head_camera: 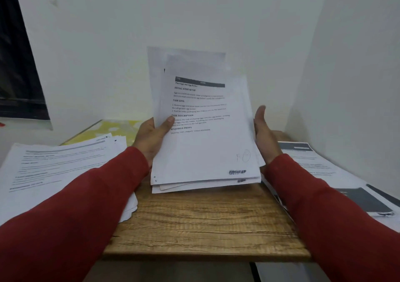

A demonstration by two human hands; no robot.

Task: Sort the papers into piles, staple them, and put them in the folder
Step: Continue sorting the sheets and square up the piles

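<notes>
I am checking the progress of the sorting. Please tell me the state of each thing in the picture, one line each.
Held stack of papers: upright, edges uneven.
Left hand: grips the stack's left edge.
Right hand: flat against its right edge.
Left pile: lying on the table.
Right pile: lying flat.
Yellow folder: flat, partly covered.

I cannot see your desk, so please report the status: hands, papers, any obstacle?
Left hand grips the paper stack. Right hand open, flat against its right edge. Stack upright over the table. Nothing in the way.
</notes>
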